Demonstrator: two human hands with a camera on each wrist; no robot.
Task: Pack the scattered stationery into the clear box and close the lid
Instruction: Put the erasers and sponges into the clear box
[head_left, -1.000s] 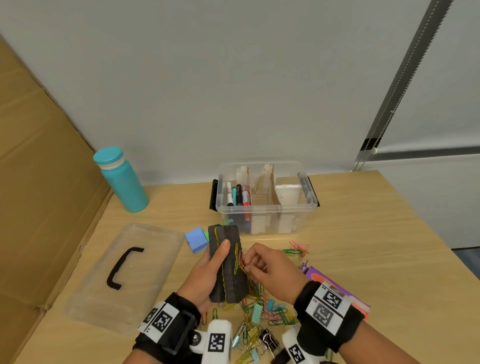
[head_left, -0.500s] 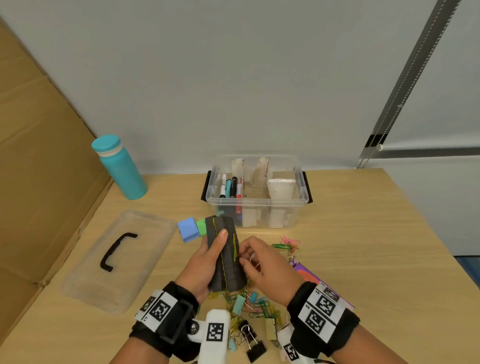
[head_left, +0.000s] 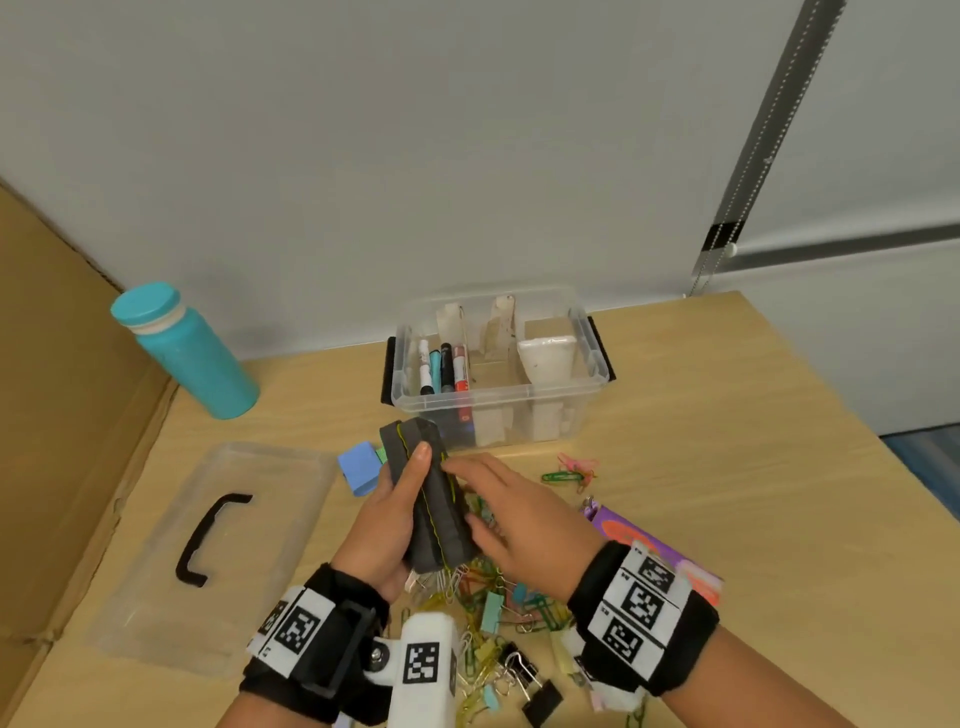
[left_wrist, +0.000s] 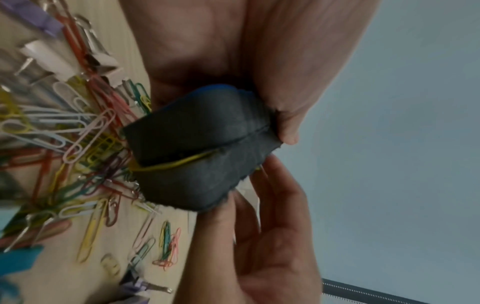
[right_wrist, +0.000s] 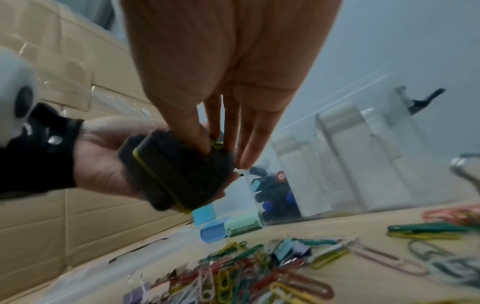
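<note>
A teal bottle (head_left: 187, 353) stands on the wooden table (head_left: 727, 441) beside brown cardboard (head_left: 67, 415).

A wooden table (head_left: 701, 415) fills the lower frame. At centre, the left hand (head_left: 384, 525) grips a dark grey eraser block (head_left: 428, 499), thumb on top; the right hand (head_left: 524, 519) rests straight fingers against its right side. Below lie coloured paper clips (head_left: 498, 603). Above centre stands the open clear box (head_left: 498, 374) holding markers (head_left: 441, 366). Its lid (head_left: 218, 551) lies lower left; a teal bottle (head_left: 187, 351) stands at left.
</note>
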